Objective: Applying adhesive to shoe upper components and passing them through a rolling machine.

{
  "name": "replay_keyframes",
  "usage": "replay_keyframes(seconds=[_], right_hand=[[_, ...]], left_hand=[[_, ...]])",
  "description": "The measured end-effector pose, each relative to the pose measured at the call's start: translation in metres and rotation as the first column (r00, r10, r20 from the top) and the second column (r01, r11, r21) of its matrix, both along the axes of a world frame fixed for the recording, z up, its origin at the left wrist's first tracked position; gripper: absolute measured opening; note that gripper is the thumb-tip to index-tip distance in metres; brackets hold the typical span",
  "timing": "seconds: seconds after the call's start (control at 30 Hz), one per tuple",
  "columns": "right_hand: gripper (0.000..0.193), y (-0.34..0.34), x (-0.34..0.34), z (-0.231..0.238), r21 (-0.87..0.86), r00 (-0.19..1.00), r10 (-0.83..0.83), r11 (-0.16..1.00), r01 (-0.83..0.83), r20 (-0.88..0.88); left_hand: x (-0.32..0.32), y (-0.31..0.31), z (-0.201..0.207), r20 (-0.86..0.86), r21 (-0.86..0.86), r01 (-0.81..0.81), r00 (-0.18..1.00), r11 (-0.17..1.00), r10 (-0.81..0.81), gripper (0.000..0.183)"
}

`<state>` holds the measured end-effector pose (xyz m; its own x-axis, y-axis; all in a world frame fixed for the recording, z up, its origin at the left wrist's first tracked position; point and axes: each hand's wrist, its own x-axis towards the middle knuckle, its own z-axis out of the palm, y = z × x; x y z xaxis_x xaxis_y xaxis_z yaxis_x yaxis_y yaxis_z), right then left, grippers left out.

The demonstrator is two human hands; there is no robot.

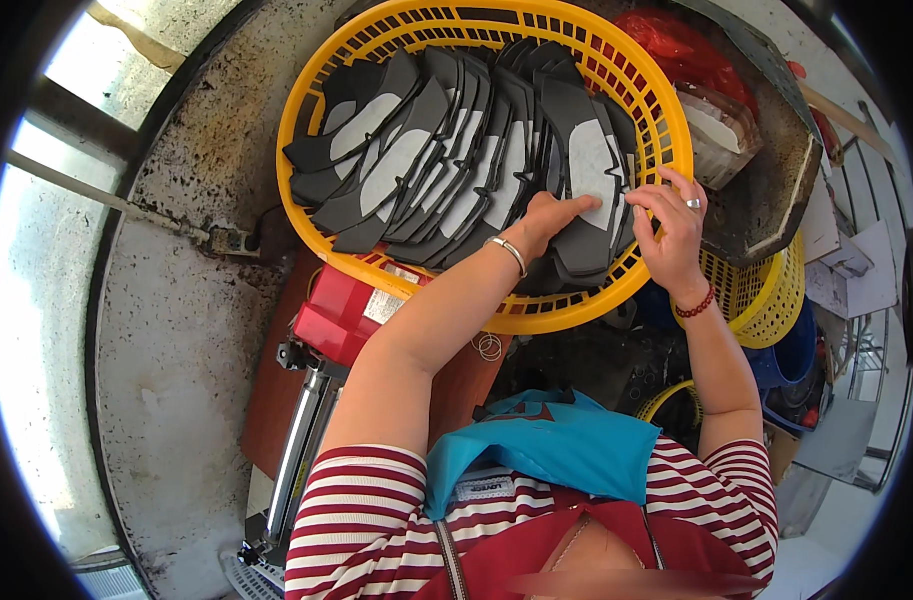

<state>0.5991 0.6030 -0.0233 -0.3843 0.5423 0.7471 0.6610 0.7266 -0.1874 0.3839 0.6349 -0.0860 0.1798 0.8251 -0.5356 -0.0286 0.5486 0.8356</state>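
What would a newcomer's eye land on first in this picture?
First, the big yellow basket at top centre, crowded with dark grey pieces bearing pale patches. Next, the person's left hand and right hand, close together over the basket's right part. Then the bright blue cloth at lower centre, against a red-and-white striped shirt.

A pale patch (484, 488) on the chest of the striped shirt (368, 505), just below the teal cloth (576, 450), bears a short line of dark capital letters. A white label (384, 302) sits on the red housing (334, 308); its print is too small to read. A narrow yellowish strip (301, 478) runs along the silver rail (294, 440), its marks likewise unreadable.
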Motion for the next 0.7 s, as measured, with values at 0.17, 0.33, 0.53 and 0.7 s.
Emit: replay_keyframes(seconds=[0.17,0.33,0.53,0.7], right_hand=[[0.015,0.000,0.000,-0.002,-0.012,1.000,0.007,1.000,-0.007,0.014],[0.014,0.001,0.000,-0.001,-0.018,1.000,0.014,1.000,-0.014,0.006],[0.013,0.002,0.001,-0.002,-0.029,1.000,0.004,1.000,-0.004,0.015],[0.013,0.003,-0.002,-0.003,-0.025,1.000,0.009,1.000,-0.009,0.007]], left_hand=[[0.021,0.005,-0.002,-0.461,0.089,0.083,0.887,0.993,-0.033,0.110],[0.020,0.006,0.002,-0.400,0.162,0.052,0.917,0.985,0.017,0.119],[0.012,0.009,0.009,-0.207,0.090,0.014,0.978,0.996,0.005,0.113],[0.002,0.019,0.015,0.122,-0.010,0.193,0.974,0.981,-0.190,0.108]])
